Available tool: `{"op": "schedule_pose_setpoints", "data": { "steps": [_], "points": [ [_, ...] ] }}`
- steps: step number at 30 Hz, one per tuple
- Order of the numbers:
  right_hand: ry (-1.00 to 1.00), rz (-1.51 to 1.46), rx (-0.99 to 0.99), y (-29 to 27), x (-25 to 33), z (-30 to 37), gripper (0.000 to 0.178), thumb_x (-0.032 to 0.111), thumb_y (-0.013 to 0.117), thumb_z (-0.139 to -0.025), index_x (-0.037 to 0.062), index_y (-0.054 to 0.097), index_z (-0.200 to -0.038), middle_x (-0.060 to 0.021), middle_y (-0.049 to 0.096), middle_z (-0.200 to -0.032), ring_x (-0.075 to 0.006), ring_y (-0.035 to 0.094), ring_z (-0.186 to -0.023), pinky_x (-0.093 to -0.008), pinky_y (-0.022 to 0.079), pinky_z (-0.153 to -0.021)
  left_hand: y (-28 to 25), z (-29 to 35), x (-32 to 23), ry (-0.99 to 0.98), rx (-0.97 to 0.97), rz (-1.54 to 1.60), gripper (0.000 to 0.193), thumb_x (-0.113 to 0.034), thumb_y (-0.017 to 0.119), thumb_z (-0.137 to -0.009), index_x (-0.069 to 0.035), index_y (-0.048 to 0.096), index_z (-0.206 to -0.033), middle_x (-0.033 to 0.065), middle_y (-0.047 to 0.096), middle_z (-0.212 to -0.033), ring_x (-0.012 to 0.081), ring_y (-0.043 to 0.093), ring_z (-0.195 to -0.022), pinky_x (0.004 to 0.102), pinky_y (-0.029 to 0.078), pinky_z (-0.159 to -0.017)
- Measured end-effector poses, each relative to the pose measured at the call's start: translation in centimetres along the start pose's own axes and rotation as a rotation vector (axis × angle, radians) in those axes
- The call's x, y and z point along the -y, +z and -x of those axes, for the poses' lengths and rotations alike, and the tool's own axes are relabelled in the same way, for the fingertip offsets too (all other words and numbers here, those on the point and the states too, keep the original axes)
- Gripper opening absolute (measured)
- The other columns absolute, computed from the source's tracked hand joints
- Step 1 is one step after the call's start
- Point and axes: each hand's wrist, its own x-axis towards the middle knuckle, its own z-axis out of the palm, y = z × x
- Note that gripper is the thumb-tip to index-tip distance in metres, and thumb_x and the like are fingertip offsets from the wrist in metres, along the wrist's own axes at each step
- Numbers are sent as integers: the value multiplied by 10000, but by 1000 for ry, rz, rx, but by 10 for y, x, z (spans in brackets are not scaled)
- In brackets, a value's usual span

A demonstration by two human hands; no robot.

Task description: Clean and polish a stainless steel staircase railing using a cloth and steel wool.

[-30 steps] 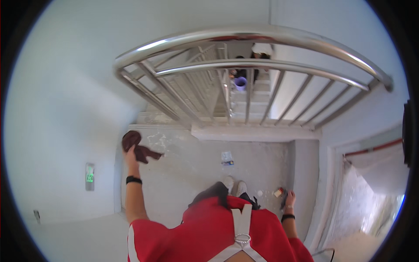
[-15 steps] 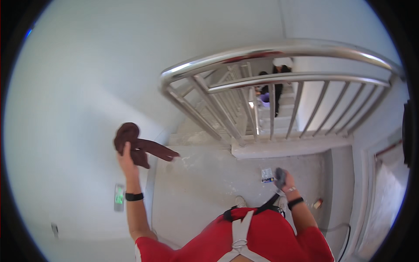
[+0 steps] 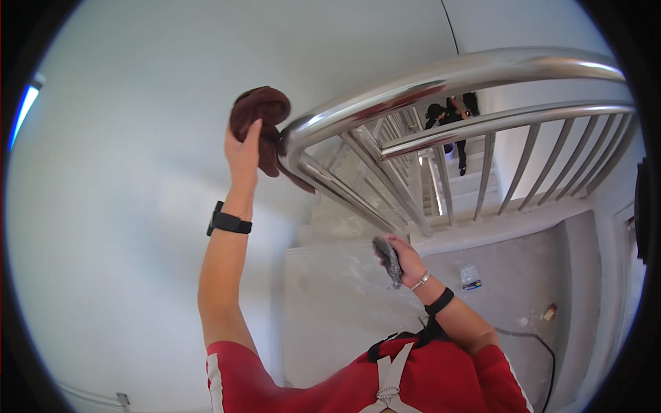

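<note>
Brown cloth raised to the handrail bend

The left hand now presses the brown cloth against the steel handrail, higher than before; the right hand grips what seems a grey pad.

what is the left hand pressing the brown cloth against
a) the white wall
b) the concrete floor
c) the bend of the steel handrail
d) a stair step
c: the left hand holds the brown cloth up against the curved end of the steel handrail.
</note>
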Motion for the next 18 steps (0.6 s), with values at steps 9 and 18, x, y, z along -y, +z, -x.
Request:
{"op": "schedule_pose_setpoints", "data": {
  "steps": [9, 18],
  "points": [
    [-610, 48, -49, 145, 43, -94, 208, 174, 472, -914, 50, 552, -1062, -16, 551, -926, -68, 475, -840, -214, 394, -744, 23, -18, 29, -97, 268, -235, 379, -265, 587, -821, 40, 578, -1045, 133, 611, -1000, 204, 558, -916, 314, 419, -834],
    [-1172, 985, -300, 179, 55, -166, 221, 162, 396, -883, 8, 529, -970, -186, 546, -917, -363, 498, -873, -442, 388, -786, 29, -11, 30, -53, 321, -46, 390, -270, 552, -864, 37, 544, -1104, 92, 576, -1046, 168, 514, -950, 286, 388, -857]
  ]
}}
